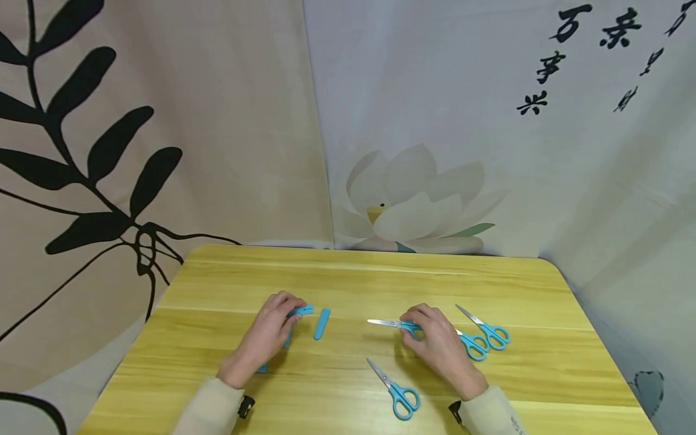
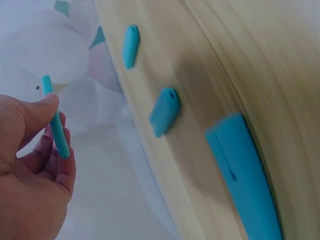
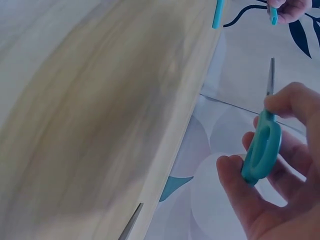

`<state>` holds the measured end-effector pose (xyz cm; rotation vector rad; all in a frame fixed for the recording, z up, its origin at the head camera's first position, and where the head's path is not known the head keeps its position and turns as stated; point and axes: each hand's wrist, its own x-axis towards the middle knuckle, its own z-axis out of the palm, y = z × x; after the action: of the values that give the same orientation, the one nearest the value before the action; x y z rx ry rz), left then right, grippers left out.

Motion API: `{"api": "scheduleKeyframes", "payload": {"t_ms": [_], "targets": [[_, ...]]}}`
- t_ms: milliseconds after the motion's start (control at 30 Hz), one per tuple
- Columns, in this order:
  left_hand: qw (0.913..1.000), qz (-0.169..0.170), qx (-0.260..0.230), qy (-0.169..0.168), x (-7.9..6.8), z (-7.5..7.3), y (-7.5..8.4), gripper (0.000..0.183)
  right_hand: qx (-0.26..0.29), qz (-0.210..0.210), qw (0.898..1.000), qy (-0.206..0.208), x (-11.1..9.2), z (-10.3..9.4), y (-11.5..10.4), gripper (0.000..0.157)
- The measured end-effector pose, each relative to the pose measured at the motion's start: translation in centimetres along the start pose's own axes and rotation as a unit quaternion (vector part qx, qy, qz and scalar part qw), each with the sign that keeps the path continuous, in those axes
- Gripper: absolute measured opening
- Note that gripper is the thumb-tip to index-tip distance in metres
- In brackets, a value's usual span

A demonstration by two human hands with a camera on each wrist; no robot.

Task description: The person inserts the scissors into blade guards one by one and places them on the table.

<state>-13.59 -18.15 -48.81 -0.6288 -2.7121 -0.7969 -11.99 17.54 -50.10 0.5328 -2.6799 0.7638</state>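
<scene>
My left hand (image 1: 266,338) pinches a blue scissors cover (image 2: 60,135) between thumb and fingers, raised over the table. In my right hand (image 1: 439,344) is a pair of scissors (image 3: 268,117) with blue handles, gripped at the handles. Its blades are together, bare, and point left toward the other hand. Just right of the left hand lies another blue cover (image 1: 322,324). Two more blue covers, one by the left fingers (image 1: 288,340) and one near the wrist (image 1: 263,368), are partly hidden by that hand.
Three more blue-handled scissors lie on the wooden table (image 1: 326,399): one pair in front (image 1: 402,400), and two to the right, one (image 1: 475,347) partly behind the right hand and one (image 1: 495,336) beyond it. A patterned curtain (image 1: 244,151) hangs behind the table.
</scene>
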Motion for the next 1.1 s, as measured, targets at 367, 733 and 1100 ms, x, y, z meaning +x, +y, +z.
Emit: {"api": "scheduleKeyframes", "payload": {"t_ms": [367,733,1100], "targets": [[0.9986,0.042,0.002,0.032,0.1,0.7,2.7,0.022,0.008,-0.01,1.0,0.01,0.2,-0.2,-0.8,0.02],[0.9988,0.047,-0.004,0.012,0.5,1.4,5.1,0.023,0.007,-0.027,0.999,0.025,0.4,-0.4,-1.7,0.021],[0.9975,0.065,-0.009,0.024,0.6,2.3,6.1,0.023,0.025,-0.072,0.996,0.047,0.9,-0.4,-2.8,0.021]]}}
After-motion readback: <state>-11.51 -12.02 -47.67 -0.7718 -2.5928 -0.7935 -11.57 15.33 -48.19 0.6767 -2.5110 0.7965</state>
